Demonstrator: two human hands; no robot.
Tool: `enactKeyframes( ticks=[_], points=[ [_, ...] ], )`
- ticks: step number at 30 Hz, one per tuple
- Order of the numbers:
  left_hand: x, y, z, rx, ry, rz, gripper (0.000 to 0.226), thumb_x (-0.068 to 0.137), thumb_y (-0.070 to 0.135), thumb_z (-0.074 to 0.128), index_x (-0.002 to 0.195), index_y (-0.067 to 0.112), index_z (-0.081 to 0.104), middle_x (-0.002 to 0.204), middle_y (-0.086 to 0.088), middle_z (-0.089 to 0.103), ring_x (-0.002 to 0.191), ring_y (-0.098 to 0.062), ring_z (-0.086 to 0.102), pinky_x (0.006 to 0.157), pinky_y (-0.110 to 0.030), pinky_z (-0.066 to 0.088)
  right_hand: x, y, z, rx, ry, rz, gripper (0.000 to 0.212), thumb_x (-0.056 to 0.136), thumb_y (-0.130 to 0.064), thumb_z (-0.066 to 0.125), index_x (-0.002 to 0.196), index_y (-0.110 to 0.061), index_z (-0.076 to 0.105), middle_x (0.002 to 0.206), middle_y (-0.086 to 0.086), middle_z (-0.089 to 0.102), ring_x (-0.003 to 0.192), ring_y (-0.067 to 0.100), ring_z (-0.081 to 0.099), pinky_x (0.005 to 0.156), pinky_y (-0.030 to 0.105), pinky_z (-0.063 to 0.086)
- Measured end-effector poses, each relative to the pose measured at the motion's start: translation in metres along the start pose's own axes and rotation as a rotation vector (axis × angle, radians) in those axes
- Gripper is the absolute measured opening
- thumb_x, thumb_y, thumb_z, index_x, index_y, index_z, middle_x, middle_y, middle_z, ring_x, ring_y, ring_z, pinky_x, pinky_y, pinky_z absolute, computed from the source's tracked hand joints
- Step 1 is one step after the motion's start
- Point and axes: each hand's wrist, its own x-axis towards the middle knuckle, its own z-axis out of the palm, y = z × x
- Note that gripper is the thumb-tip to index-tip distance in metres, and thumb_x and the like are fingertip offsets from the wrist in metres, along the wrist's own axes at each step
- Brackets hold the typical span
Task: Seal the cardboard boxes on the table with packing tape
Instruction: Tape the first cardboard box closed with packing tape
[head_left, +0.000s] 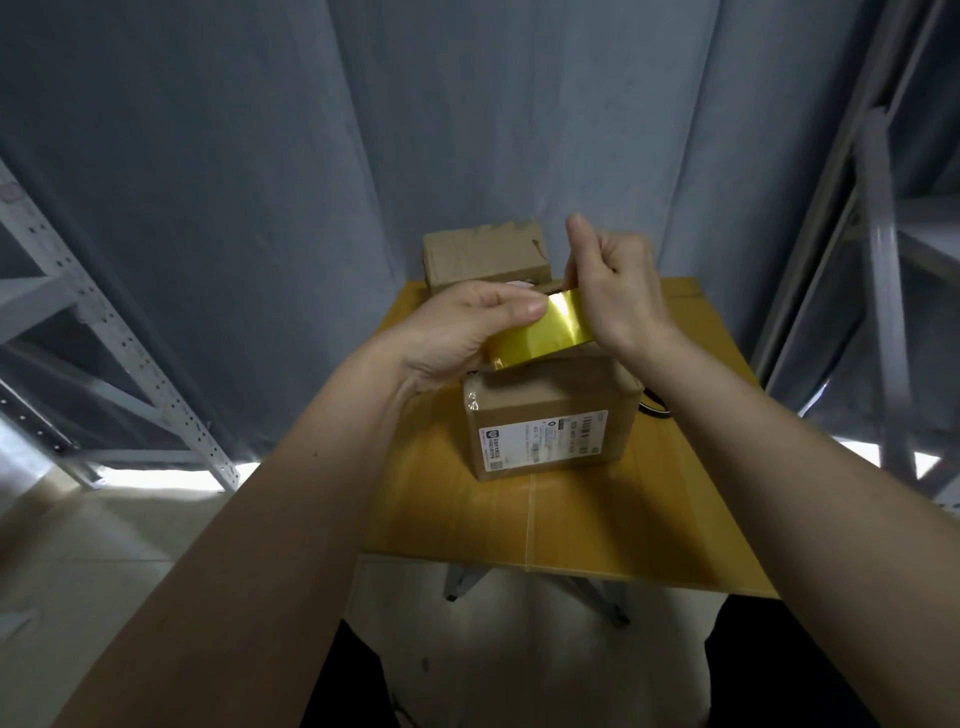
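Above the near box (550, 415), my left hand (457, 332) and right hand (613, 291) each pinch the yellow tape strip (545, 327).

The strip of tape (540, 325) at the frame's centre is glossy yellow-gold with a pale sheen. Below it, the near box (550, 415) is plain brown cardboard bearing a white label (540, 441) printed with dark text and barcodes. The far box (485, 254), above centre, is a duller, greyer brown. The table (597, 519) is orange-yellow, crossed by a thin pale line. The curtain (363, 130) behind is muted blue-grey. At both edges the shelving (104, 322) is light grey, dotted with small holes.
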Motion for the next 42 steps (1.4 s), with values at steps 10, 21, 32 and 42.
enactKeyframes(
  ticks=[10, 21, 32, 42],
  points=[
    [0.006, -0.005, 0.011, -0.002, 0.192, 0.037, 0.024, 0.092, 0.008, 0.054, 0.109, -0.001, 0.068, 0.111, -0.012, 0.063, 0.096, -0.021, 0.057, 0.096, -0.042, 0.045, 0.001, -0.003, 0.004, -0.067, 0.041, -0.022, 0.059, 0.103, -0.031, 0.039, 0.068, 0.013, 0.056, 0.070, 0.030, 0.060, 0.071, 0.042, 0.057, 0.064, 0.047, 0.044],
    [0.008, -0.010, 0.007, -0.118, 0.134, 0.066, 0.028, 0.091, -0.002, 0.046, 0.097, 0.008, 0.071, 0.108, -0.014, 0.061, 0.097, -0.024, 0.054, 0.084, -0.033, 0.046, 0.003, -0.004, 0.007, -0.061, 0.056, 0.017, 0.060, 0.103, -0.031, 0.040, 0.068, 0.015, 0.055, 0.071, 0.032, 0.060, 0.071, 0.043, 0.057, 0.064, 0.048, 0.045],
    [0.012, -0.014, 0.005, -0.135, 0.173, 0.058, 0.021, 0.091, 0.006, 0.055, 0.106, 0.003, 0.070, 0.120, -0.017, 0.061, 0.100, -0.024, 0.058, 0.092, -0.040, 0.047, 0.003, -0.007, 0.008, -0.066, 0.052, 0.023, 0.059, 0.103, -0.030, 0.040, 0.067, 0.014, 0.054, 0.070, 0.032, 0.059, 0.060, 0.028, 0.049, 0.061, 0.045, 0.042],
    [0.008, -0.009, 0.008, -0.072, 0.197, 0.047, 0.051, 0.068, 0.035, 0.074, 0.107, 0.003, 0.071, 0.117, -0.013, 0.067, 0.106, -0.026, 0.064, 0.098, -0.041, 0.049, 0.001, -0.009, 0.006, -0.061, 0.047, 0.013, 0.059, 0.103, -0.030, 0.039, 0.068, 0.016, 0.053, 0.069, 0.032, 0.057, 0.062, 0.036, 0.051, 0.062, 0.050, 0.043]
  ],
)
